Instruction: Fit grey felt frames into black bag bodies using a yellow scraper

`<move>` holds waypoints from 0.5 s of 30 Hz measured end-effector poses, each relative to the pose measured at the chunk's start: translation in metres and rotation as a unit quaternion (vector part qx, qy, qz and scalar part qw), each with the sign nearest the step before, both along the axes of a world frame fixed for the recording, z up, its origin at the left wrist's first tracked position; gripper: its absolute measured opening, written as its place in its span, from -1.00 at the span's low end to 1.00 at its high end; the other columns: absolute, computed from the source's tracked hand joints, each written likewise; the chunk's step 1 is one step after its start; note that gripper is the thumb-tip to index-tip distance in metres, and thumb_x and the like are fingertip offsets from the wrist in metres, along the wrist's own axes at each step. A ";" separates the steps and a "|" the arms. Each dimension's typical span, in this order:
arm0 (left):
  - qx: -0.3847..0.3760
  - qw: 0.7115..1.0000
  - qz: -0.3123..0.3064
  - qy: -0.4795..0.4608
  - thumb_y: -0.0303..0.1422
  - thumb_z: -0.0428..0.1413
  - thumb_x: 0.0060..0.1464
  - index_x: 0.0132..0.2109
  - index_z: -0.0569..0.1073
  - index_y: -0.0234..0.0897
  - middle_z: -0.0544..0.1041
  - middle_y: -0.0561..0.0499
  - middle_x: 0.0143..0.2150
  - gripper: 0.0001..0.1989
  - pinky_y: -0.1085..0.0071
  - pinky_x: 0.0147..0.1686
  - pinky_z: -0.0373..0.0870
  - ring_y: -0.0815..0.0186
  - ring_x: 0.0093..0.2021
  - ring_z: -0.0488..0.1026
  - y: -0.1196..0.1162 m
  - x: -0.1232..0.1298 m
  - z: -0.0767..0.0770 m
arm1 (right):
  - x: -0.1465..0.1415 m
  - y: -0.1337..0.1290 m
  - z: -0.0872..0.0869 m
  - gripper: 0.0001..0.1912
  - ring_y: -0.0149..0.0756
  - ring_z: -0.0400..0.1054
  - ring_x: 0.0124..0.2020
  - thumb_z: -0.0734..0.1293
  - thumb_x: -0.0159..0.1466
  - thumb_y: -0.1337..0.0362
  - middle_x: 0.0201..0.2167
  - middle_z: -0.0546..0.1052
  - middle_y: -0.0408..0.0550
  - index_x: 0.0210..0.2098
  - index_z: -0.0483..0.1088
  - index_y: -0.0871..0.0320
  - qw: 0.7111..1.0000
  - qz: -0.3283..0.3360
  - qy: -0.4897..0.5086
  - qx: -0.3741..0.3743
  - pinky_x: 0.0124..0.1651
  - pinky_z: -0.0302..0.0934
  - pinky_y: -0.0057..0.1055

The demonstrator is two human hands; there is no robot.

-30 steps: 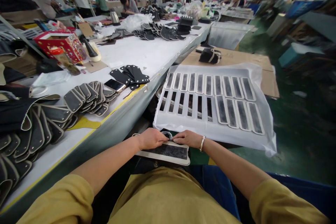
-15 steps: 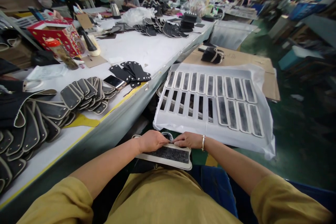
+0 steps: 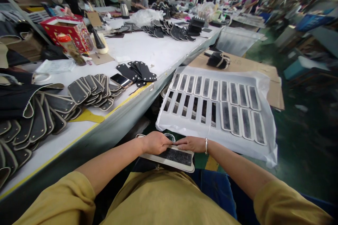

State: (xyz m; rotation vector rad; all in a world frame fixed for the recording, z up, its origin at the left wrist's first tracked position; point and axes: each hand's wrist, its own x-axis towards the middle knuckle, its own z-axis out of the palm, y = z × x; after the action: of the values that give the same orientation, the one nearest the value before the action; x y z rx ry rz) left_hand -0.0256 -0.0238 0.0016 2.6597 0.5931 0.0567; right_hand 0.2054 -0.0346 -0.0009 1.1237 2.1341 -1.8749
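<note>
A dark rectangular piece with a wide white border (image 3: 176,157) lies across my lap, close to my body. My left hand (image 3: 156,142) is closed at its far edge, fingers pinched and thumb pointing right. From the other side, my right hand (image 3: 192,144) presses its fingers together on the same edge, so both sets of fingertips nearly meet. A small pale loop (image 3: 170,136) shows just beyond the fingertips; what it belongs to is hidden. Similar white-bordered dark pieces (image 3: 232,117) lie in rows on a white slotted sheet (image 3: 164,121) ahead of my right hand.
To the left runs a long white table (image 3: 116,51) with fanned stacks of dark trimmed pieces (image 3: 34,123), a phone (image 3: 121,80) and a red box (image 3: 67,30). Cardboard (image 3: 274,84) lies under the sheet. A blue surface (image 3: 216,186) is beside my right leg. Other people stand far back.
The view has tilted and shifted slightly, so the surroundings appear a little farther right. Both hands stay at the piece's far edge, with fingertips slightly closer together.
</note>
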 end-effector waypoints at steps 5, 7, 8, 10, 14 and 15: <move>0.030 1.000 0.003 -0.001 -0.37 -0.07 0.13 -0.04 0.45 -0.19 0.57 -0.03 -0.20 -0.69 0.38 -0.20 0.38 0.21 -0.20 0.50 -0.005 0.001 0.002 | 0.000 0.000 -0.005 -0.30 -0.20 0.33 -0.10 0.14 0.20 -0.19 -0.10 0.49 -0.04 0.10 0.31 0.20 1.000 -0.004 -0.002 -0.003 -0.04 0.18 -0.35; 0.043 0.999 0.001 -0.002 -0.39 -0.07 0.13 -0.06 0.46 -0.21 0.57 -0.05 -0.22 -0.71 0.37 -0.22 0.39 0.21 -0.22 0.50 -0.006 0.002 0.000 | -0.001 0.002 -0.005 -0.34 -0.20 0.34 -0.12 0.15 0.20 -0.17 -0.10 0.49 -0.05 0.09 0.33 0.18 1.000 0.011 -0.018 0.016 -0.05 0.18 -0.36; 0.048 0.999 0.000 -0.003 -0.40 -0.07 0.12 -0.07 0.46 -0.22 0.57 -0.05 -0.23 -0.71 0.37 -0.22 0.39 0.21 -0.23 0.50 -0.007 0.002 -0.001 | -0.001 0.003 -0.005 -0.35 -0.20 0.34 -0.12 0.16 0.21 -0.16 -0.11 0.49 -0.06 0.08 0.34 0.17 0.999 0.020 -0.026 0.026 -0.05 0.17 -0.36; 0.055 0.998 0.001 -0.004 -0.42 -0.06 0.11 -0.08 0.46 -0.24 0.57 -0.06 -0.24 -0.72 0.37 -0.23 0.39 0.22 -0.24 0.50 -0.007 0.002 -0.003 | -0.003 0.006 -0.005 -0.38 -0.20 0.34 -0.12 0.16 0.21 -0.14 -0.12 0.50 -0.07 0.07 0.35 0.17 0.998 0.035 -0.033 0.041 -0.05 0.17 -0.37; 0.064 0.998 0.000 -0.004 -0.43 -0.06 0.11 -0.02 0.43 -0.28 0.56 -0.09 -0.26 -0.69 0.34 -0.23 0.39 0.20 -0.25 0.49 -0.011 0.004 -0.005 | -0.008 0.011 -0.007 -0.39 -0.20 0.35 -0.15 0.16 0.21 -0.12 -0.15 0.51 -0.08 0.06 0.37 0.18 0.997 0.047 -0.034 0.050 -0.06 0.17 -0.37; 0.064 0.998 -0.001 -0.001 -0.43 -0.06 0.11 0.00 0.42 -0.29 0.56 -0.10 -0.26 -0.68 0.33 -0.23 0.39 0.19 -0.25 0.49 -0.012 0.004 -0.004 | -0.010 0.012 -0.007 -0.38 -0.19 0.35 -0.15 0.17 0.20 -0.12 -0.16 0.51 -0.08 0.05 0.37 0.18 0.997 0.047 -0.037 0.051 -0.06 0.17 -0.36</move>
State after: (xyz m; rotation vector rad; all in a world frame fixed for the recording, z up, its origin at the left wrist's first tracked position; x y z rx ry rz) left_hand -0.0216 -0.0353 -0.0027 2.7826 0.6039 0.1001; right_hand 0.1955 -0.0221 -0.0084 1.0726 2.2229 -1.6772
